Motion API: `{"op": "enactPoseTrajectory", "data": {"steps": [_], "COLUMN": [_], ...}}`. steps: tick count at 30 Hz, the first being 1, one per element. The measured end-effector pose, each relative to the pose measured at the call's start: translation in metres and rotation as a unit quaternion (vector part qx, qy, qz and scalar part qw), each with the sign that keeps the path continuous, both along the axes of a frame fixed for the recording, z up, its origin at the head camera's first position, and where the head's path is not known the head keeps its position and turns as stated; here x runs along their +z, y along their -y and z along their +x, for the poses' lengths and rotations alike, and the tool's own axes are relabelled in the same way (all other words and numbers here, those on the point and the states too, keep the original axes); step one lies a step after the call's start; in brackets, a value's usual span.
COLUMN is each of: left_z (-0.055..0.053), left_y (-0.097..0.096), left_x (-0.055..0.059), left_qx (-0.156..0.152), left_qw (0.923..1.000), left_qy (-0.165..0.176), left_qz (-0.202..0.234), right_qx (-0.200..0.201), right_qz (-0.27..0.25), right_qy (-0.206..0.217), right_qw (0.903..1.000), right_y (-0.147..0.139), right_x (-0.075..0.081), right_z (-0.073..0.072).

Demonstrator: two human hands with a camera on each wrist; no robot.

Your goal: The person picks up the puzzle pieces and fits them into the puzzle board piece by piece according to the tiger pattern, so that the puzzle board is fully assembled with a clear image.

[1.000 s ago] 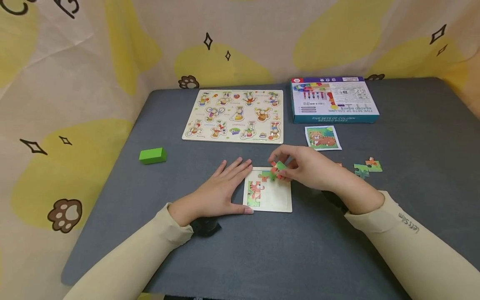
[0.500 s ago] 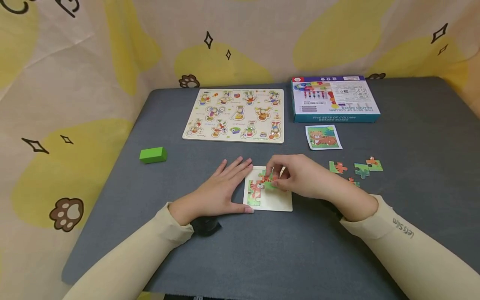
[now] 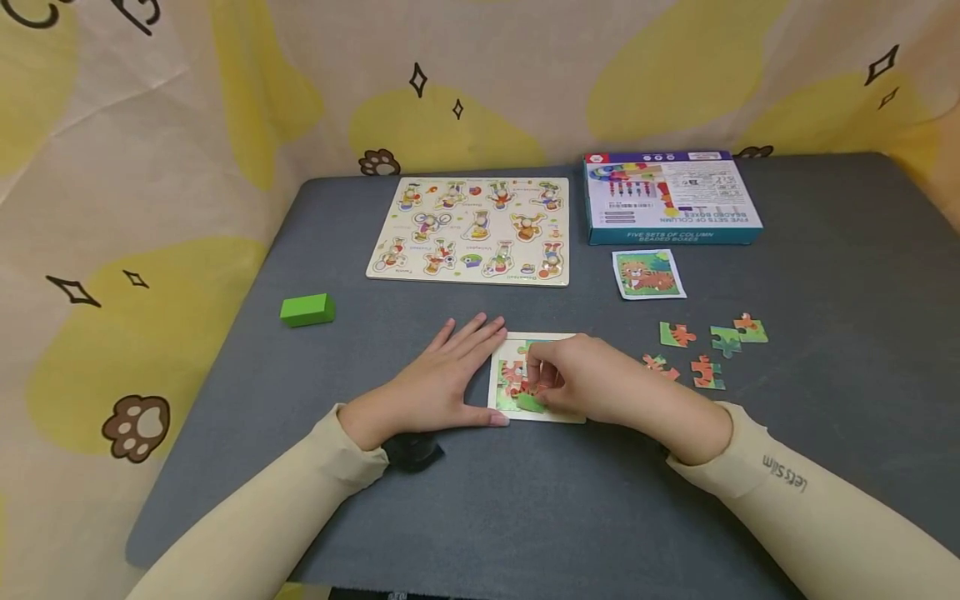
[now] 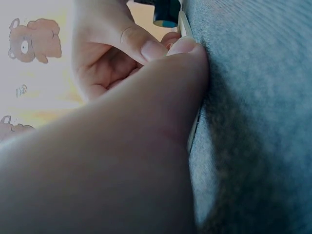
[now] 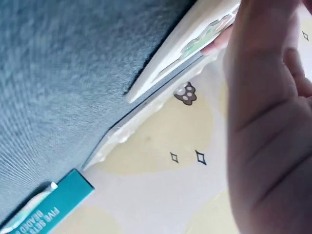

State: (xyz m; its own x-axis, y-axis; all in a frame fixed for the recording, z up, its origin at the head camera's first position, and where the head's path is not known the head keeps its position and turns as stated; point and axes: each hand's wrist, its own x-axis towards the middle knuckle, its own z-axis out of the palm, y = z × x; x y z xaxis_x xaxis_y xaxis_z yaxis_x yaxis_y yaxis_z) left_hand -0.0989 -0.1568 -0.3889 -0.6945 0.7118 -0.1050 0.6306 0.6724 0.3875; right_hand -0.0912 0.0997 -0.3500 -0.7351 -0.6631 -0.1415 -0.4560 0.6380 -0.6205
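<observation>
The person's left hand (image 3: 423,387) lies flat along the left side of the puzzle tray (image 3: 553,337), its fingers straight and fanned apart, the thumb stretched to the tray's near left corner and the fingertips by the far left one. The right hand (image 3: 592,379) is over the tray, thumb and fingers brought together in a pinch on a green-and-orange puzzle piece (image 3: 529,402); whether that piece touches the tray's floor cannot be told. Beside it, inside the tray's left part, lie placed pieces (image 3: 510,371), partly covered by the fingers. Right of the tray are loose pieces (image 3: 707,372), some partly behind the right wrist. Beyond the tray sit a picture board (image 3: 470,232), a tiger card (image 3: 648,274) and a flat box (image 3: 672,204); well to its left is a green block (image 3: 307,310).
</observation>
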Motion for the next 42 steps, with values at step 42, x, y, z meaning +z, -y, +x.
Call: {"op": "enactPoseTrajectory", "data": {"steps": [42], "left_z": [-0.002], "left_y": [0.001], "left_x": [-0.002], "left_qx": [0.010], "left_qw": [0.9999], "left_qy": [0.005], "left_qz": [0.005], "right_qx": [0.050], "right_qz": [0.045], "right_qy": [-0.160], "right_qw": [0.9848], "right_y": [0.010], "right_x": [0.000], "right_z": [0.016]}}
